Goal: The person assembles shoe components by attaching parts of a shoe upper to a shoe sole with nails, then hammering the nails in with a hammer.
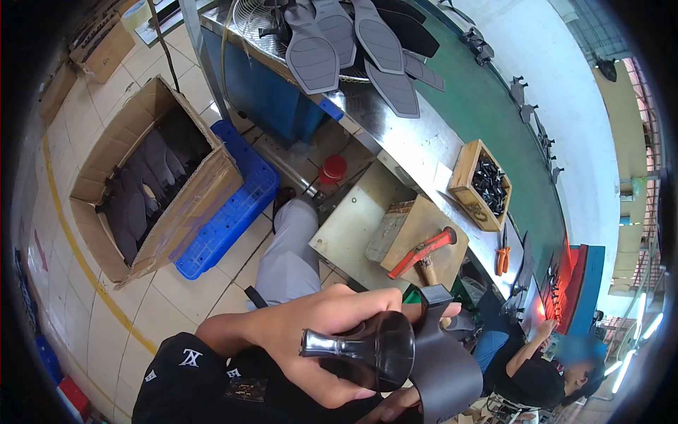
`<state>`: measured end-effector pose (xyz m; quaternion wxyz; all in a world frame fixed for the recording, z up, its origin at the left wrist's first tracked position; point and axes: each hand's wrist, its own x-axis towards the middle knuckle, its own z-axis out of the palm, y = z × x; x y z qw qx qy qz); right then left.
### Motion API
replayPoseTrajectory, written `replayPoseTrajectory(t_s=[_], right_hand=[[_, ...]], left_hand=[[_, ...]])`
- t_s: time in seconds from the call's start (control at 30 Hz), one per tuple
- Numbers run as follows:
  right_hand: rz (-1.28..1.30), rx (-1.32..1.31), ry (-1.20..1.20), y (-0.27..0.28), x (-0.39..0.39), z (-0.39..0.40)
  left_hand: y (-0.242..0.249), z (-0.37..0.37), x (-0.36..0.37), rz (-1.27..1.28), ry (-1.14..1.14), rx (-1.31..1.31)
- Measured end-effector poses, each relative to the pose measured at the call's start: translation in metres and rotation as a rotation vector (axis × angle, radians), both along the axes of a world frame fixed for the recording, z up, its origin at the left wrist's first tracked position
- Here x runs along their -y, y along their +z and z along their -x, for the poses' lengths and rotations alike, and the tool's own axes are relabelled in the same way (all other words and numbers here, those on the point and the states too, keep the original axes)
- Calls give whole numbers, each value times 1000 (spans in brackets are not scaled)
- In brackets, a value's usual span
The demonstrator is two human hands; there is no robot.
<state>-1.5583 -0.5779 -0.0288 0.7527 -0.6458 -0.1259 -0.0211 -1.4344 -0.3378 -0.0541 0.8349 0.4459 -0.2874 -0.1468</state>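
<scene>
My left hand (pixel 318 336) is wrapped round a glossy black shoe heel (pixel 392 351), its narrow tip pointing left in the head view. A dark brown curved shoe sole (pixel 446 374) lies just beyond the heel; whether the two are joined is hard to see. My right hand (pixel 395 406) shows only in part at the bottom edge, against the lower side of the sole, and its grip is mostly hidden. A dark, square-ended piece (pixel 436 295) sticks up by the left fingers. Close by, a red-headed hammer (pixel 424 254) rests on a wooden block (pixel 452 258).
Grey soles (pixel 314 60) are piled on a metal bench (pixel 409 134). A wooden box (pixel 462 187) of black heels and orange-handled pliers (pixel 502 260) lie beside the green conveyor (pixel 508 155). A cardboard box (pixel 191 205) of soles leans on a blue crate (pixel 244 205). A co-worker (pixel 544 374) sits at lower right.
</scene>
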Motion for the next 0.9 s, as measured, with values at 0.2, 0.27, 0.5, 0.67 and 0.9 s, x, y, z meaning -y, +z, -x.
replayPoseTrajectory(t_s=[0.2, 0.27, 0.5, 0.67, 0.9], right_hand=[[119, -141, -116, 27, -47, -98], [257, -47, 111, 39, -77, -173], [444, 262, 123, 8, -247, -430], [1475, 130, -312, -36, -254, -490], [1339, 51, -49, -4, -215, -518]], left_hand=[[-6, 5, -29, -85, 521, -120], [-30, 20, -57, 42, 629, -231], [-61, 96, -117, -24, 1066, -479], [-64, 114, -114, 70, 1077, -608], [-50, 86, -120, -67, 980, -551]])
